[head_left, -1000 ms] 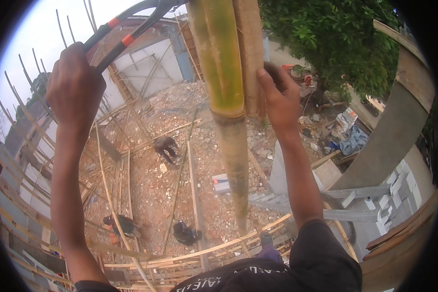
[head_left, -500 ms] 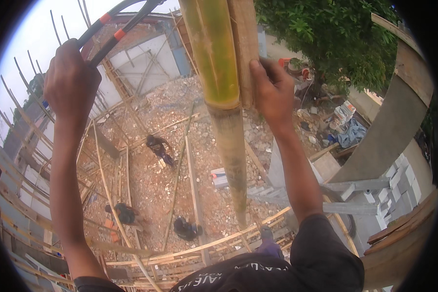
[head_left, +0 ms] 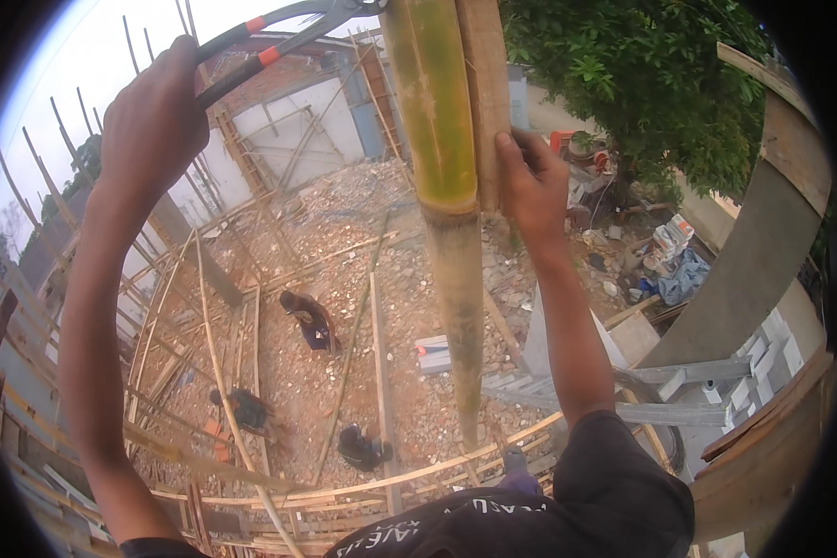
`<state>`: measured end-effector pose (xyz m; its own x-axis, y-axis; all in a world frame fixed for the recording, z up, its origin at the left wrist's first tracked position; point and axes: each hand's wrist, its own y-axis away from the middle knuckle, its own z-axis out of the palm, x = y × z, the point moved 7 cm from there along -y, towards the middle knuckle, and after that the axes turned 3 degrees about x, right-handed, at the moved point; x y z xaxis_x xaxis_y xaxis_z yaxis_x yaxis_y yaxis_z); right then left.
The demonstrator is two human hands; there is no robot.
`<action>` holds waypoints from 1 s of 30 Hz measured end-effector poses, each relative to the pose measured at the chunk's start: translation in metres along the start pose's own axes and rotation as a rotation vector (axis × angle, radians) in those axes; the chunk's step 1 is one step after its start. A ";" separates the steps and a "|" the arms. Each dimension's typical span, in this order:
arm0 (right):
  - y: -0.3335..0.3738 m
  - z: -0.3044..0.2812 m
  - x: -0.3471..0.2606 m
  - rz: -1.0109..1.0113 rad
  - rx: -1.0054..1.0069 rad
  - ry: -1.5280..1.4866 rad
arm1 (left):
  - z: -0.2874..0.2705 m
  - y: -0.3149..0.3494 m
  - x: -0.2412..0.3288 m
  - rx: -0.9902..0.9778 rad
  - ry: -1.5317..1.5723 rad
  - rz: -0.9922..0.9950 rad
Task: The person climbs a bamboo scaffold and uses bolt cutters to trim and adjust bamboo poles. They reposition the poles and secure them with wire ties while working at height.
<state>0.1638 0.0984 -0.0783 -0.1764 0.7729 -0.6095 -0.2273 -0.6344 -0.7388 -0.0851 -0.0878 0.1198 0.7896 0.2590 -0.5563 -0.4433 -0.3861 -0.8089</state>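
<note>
L hand (head_left: pixel 153 116) gripping pincer handles (head_left: pixel 251 46) tight, raised; R hand (head_left: pixel 530 181) wrapping grip round wood plank (head_left: pixel 485 84) beside bamboo pole (head_left: pixel 437 139).

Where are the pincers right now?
In the head view the pincers are at the top left, gripped by the left hand, their jaws reaching toward the upright bamboo pole that the right hand touches.

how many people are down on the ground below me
3: one person mid-rubble, a second person lower left, a third person nearest the bamboo rail. Scaffolding may hide others.
</note>
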 end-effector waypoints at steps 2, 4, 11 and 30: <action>0.003 0.002 0.000 0.064 -0.001 -0.006 | 0.002 -0.005 -0.006 -0.080 0.008 -0.015; 0.003 0.001 0.000 0.096 0.003 -0.015 | 0.000 -0.009 -0.005 -0.106 0.037 -0.004; 0.004 0.006 -0.002 0.028 0.013 -0.006 | 0.003 -0.013 -0.017 -0.121 0.013 -0.001; 0.094 0.062 -0.072 -0.154 -0.336 -0.078 | 0.026 0.119 0.041 0.025 0.690 -0.606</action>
<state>0.0957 -0.0167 -0.0863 -0.2395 0.8498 -0.4696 0.0680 -0.4679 -0.8812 -0.1166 -0.1002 -0.0038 0.9645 -0.1786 0.1946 0.1261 -0.3358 -0.9335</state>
